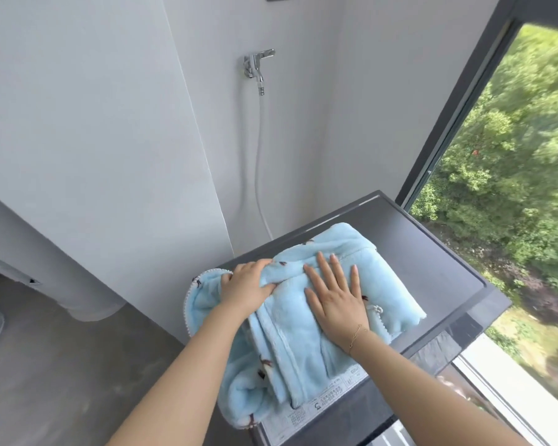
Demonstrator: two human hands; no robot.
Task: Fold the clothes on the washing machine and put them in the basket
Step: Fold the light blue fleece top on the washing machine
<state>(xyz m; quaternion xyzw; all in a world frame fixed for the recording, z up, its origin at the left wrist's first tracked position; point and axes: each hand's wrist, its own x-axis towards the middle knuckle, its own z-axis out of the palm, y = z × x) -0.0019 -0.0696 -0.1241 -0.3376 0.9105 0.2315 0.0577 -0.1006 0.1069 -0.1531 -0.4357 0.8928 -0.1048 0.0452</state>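
On top of the dark washing machine (432,252) lies a soft, light blue piece of clothing (319,317) with small dark marks on it. It is partly folded. Most of it rests on the flat lid, and a big part hangs down over the near left corner of the machine.

The left hand (247,288) grips a bunched fold of the blue cloth at its left edge, with the fingers curled around the fabric. The right hand (334,297) lies flat on the middle of the cloth, fingers straight and spread, pressing it down. A thin gold bracelet (356,334) sits on the right wrist.

A white label (306,410) with small print shows on the front of the machine, just under the hanging cloth.

Behind the machine, a shiny tap (256,64) is fixed to the white wall, and a white hose (260,156) runs down from it. To the right is a window (464,107) with a dark frame, and green trees (512,172) are outside. The floor (62,365) on the left is grey.
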